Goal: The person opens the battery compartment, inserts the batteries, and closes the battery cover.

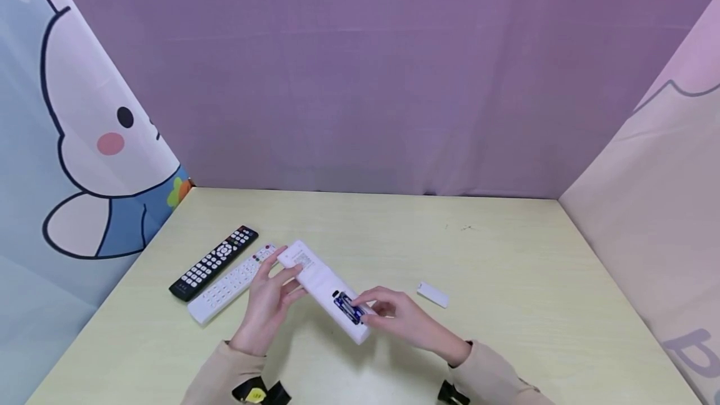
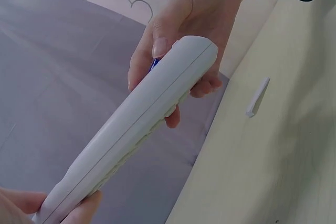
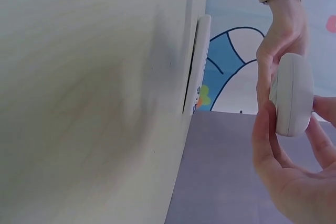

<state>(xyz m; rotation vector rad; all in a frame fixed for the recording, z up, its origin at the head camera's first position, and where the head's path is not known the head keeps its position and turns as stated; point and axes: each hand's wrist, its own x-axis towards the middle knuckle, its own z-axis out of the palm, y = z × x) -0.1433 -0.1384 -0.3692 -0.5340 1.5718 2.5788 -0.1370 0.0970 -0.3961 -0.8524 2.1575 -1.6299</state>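
A white remote control (image 1: 323, 286) is held above the table with its back up and its battery compartment uncovered. Blue batteries (image 1: 349, 308) show in the compartment. My left hand (image 1: 267, 308) grips the far end of the remote between thumb and fingers. At the compartment end, my right hand (image 1: 399, 317) has thumb and index finger at a blue battery (image 2: 154, 65), which shows between them in the left wrist view. Other fingers (image 2: 173, 116) of that hand come out beneath the keypad side. Fingers partly hide the batteries. A small white battery cover (image 1: 433, 294) lies to the right.
On the table's left side lie a black remote control (image 1: 214, 263) and another white remote control (image 1: 233, 283), side by side with their buttons up. The pale table (image 1: 506, 255) ends at a purple cloth (image 1: 360, 80) behind, with printed cloths at both sides.
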